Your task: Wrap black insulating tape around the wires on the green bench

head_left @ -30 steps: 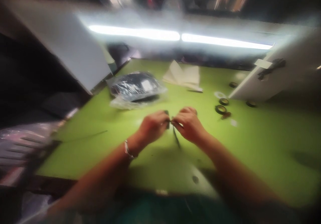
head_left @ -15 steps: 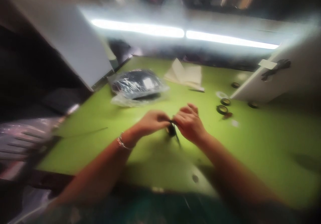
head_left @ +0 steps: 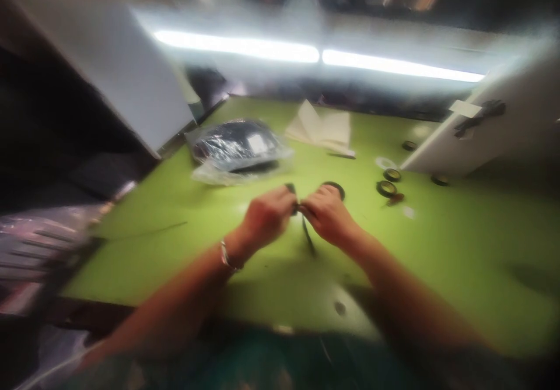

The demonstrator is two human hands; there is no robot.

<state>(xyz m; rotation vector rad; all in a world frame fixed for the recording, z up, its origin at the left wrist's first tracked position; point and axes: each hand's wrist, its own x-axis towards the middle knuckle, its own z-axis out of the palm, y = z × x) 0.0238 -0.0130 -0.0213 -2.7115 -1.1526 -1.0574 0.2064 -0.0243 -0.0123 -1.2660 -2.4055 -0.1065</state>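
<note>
Both forearms reached in over the green table [head_left: 175,273], wrists angled inward; L hand [head_left: 266,215] & R hand [head_left: 327,214] nearly met, nearer the wearer than the plastic bag [head_left: 236,145] and off to its R. L fingers were curled, clamped on a small dark piece [head_left: 290,188]. R thumb & fingers were pinched on a thin dark strip [head_left: 308,239] hanging below, also R of bag. A black ring [head_left: 339,188] showed behind R hand; couldn't tell if held. Bare tabletop separated hands from bag; table's L edge ran near bag's L side; dark rolls [head_left: 380,189] sat well R of bag.
</note>
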